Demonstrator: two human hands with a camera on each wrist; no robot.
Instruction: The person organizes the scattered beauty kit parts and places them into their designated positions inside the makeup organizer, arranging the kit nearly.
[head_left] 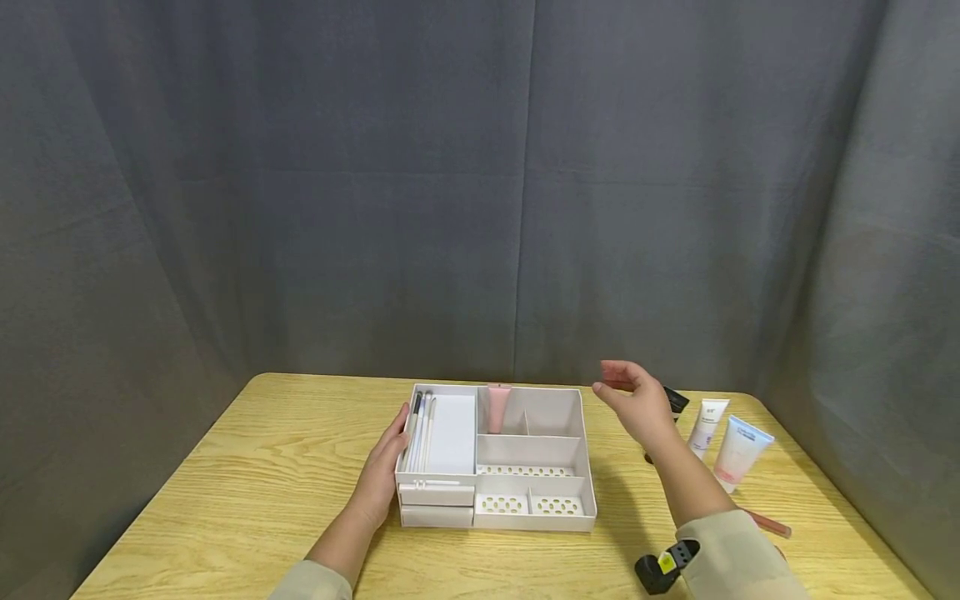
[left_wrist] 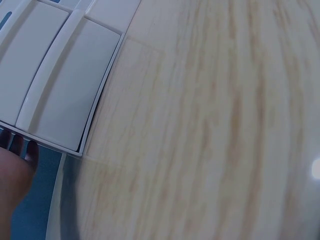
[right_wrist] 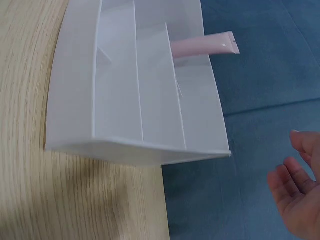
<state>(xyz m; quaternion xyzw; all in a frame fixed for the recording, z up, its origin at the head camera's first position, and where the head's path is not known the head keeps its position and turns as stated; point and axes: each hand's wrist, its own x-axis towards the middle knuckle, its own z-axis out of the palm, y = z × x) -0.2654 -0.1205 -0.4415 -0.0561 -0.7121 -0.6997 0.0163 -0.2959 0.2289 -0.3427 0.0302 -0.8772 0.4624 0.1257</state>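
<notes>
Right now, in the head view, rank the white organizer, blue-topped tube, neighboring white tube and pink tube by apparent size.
1. White organizer, by far
2. Blue-topped tube
3. White tube
4. Pink tube, modestly smaller

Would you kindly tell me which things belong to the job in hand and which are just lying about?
Likely in the job: white organizer, left hand at its side; brushes and pink tube inside.

Set apart, role uncertain: white tube; blue-ended tube; black item; reddish stick.

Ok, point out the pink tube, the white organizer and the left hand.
Pink tube [head_left: 497, 408]: head view, middle of its body.
White organizer [head_left: 534, 523]: head view, front wall.
Left hand [head_left: 381, 472]: head view, middle of the hand.
</notes>
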